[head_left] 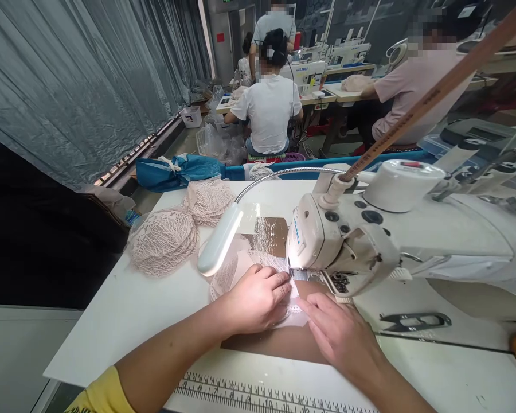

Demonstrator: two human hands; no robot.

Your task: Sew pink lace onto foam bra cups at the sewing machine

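Note:
A sheer pale pink lace piece lies under the head of a white sewing machine. My left hand is bent over the lace, its fingers closed and pressing close to the needle area. At the near right edge of the same lace, my right hand grips lightly, its forefinger reaching toward the presser foot. Both hands partly hide the cloth, and the needle itself is hard to make out. A brown plate shows beneath the work.
Stacked lace pieces and a second stack sit at the left. A lamp on a bendable neck hangs over the lace. Thread snips lie at right; a printed ruler runs along the front. Other people work at machines beyond.

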